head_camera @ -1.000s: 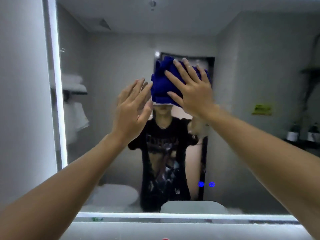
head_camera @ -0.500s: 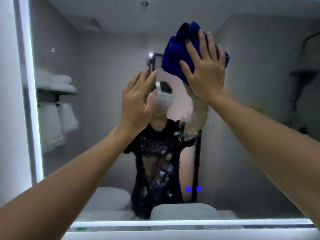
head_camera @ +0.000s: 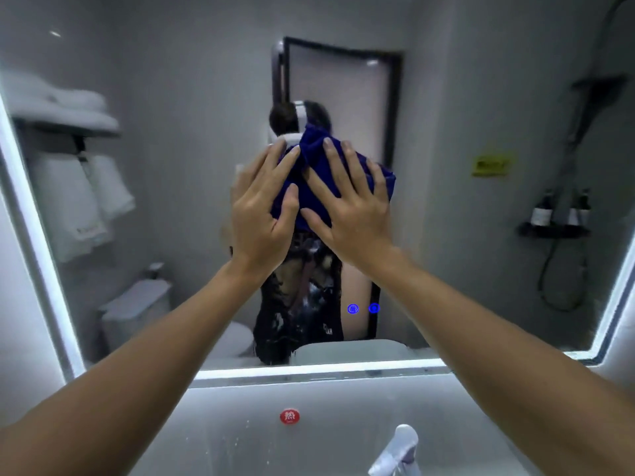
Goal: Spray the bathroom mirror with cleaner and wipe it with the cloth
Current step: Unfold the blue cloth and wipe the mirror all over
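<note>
the left hand is laid flat with fingers spread on the left edge of the blue cloth, which is pressed against the middle of the mirror under the open, splayed right hand, nothing being clasped by either grip.

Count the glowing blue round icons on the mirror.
2. The blue icons sit side by side low on the mirror, right of centre, beneath the right hand: one on the left, the other beside it. More could be hidden behind the hands or cloth.
</note>
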A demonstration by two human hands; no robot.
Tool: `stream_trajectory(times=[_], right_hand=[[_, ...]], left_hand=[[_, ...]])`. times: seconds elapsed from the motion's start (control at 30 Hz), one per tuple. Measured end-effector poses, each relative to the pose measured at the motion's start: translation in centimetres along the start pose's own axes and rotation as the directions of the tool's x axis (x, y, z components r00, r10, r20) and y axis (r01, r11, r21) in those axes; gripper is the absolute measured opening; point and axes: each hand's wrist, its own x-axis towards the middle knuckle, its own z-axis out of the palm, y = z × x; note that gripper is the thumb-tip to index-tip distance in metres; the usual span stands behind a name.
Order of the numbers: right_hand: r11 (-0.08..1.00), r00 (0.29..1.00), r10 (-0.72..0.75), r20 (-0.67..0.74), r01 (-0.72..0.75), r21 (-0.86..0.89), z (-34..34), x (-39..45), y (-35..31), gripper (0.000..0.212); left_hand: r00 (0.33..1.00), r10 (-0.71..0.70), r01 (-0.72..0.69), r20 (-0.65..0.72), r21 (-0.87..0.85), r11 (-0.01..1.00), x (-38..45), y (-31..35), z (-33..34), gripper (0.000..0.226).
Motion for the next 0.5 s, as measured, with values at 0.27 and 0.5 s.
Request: stream_trajectory(times=[0.27, 0.5], right_hand=[[0.979, 0.994, -0.104, 0.033, 0.096, 0.178, 0.8, -9.5, -8.4, 0.048], [0.921, 0.928, -0.344, 0.141, 0.304, 0.244, 2.2, -16.8, -14.6, 0.040]], left_hand=[[0.993, -0.060, 0.055, 0.104, 0.056, 0.997, -5.9, -0.4, -2.6, 0.041], [0.961, -0.165, 0.126, 0.224, 0.178, 0.976, -13.3, -2.8, -6.6, 0.045]])
